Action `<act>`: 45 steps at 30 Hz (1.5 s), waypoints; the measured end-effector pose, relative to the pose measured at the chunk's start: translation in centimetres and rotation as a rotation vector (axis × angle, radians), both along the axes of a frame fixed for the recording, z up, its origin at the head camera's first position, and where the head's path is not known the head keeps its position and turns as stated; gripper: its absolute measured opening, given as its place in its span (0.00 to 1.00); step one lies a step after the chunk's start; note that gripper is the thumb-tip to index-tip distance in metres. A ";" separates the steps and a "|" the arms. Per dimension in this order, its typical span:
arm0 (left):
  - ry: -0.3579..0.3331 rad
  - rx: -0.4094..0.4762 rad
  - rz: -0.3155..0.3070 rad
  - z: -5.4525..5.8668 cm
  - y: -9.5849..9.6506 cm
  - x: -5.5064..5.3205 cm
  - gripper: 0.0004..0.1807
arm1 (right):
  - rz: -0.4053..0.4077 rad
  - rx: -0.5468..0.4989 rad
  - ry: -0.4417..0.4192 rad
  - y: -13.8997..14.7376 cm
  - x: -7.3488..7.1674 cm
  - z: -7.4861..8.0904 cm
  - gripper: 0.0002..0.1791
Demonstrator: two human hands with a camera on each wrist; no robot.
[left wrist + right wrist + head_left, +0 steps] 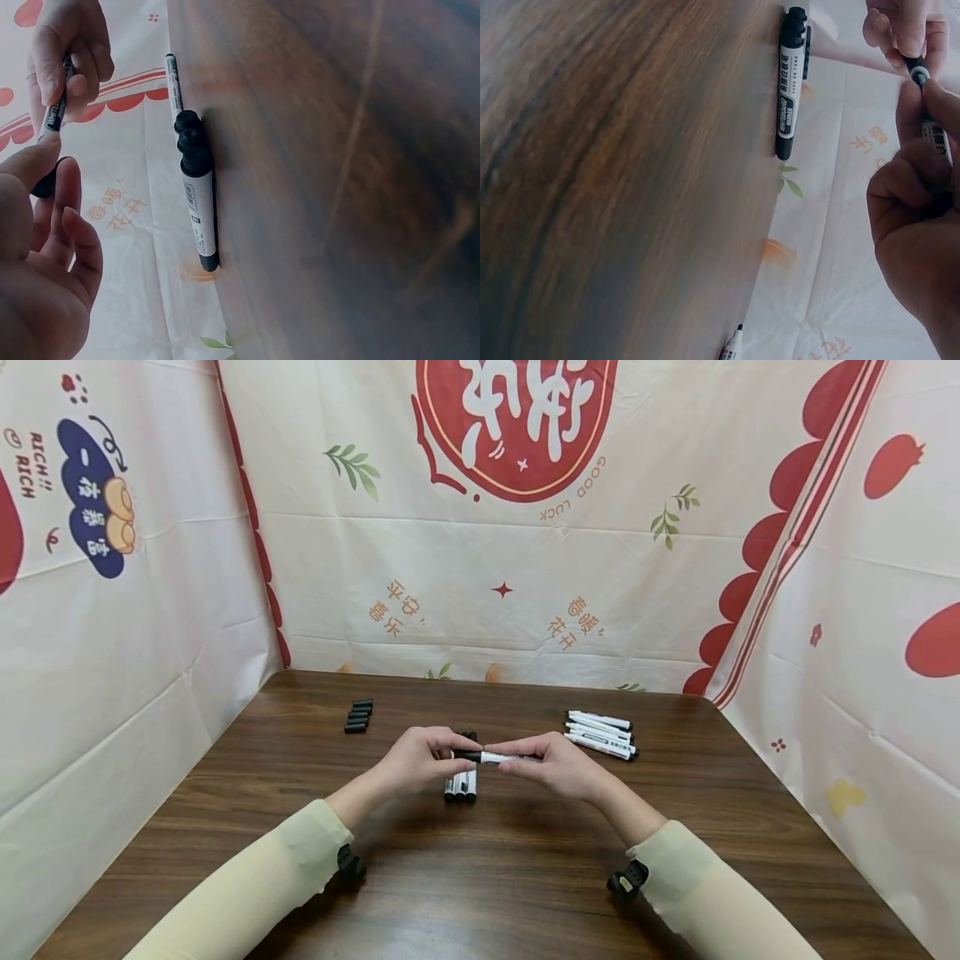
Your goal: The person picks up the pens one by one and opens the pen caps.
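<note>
Above the middle of the table, my left hand pinches a black marker cap between thumb and fingers. Facing it, my right hand grips a white whiteboard marker by its barrel. Cap and marker are in line, the cap right at the marker's tip in the right wrist view. Just beneath the hands lie capped markers side by side, partly hidden by the left hand; the left wrist view shows their black ends.
Several loose black caps are lined up at the back left of the brown wooden table. At the back right lies a group of white markers without caps. Printed cloth hangs around the table's back and sides.
</note>
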State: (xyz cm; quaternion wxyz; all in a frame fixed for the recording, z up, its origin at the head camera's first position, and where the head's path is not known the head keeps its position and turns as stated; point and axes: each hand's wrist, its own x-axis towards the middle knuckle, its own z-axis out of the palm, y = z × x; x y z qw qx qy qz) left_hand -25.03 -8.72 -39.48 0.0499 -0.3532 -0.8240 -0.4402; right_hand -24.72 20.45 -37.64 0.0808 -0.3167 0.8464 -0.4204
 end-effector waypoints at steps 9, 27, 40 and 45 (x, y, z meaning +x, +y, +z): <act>0.023 0.030 -0.024 0.1 0.1 0.2 0.14 | -0.008 0.011 0.120 -0.1 0.2 0.0 0.19; 0.041 -0.010 -0.001 1.0 0.5 0.2 0.12 | 0.027 -0.026 0.331 -0.3 0.3 -0.2 0.19; 0.313 0.048 0.015 0.8 0.8 -0.1 0.12 | -0.049 -0.107 0.194 -0.4 -0.2 0.5 0.16; 0.452 0.030 -0.017 0.6 0.7 -0.3 0.12 | -0.068 -0.139 0.066 -0.4 -0.1 0.5 0.15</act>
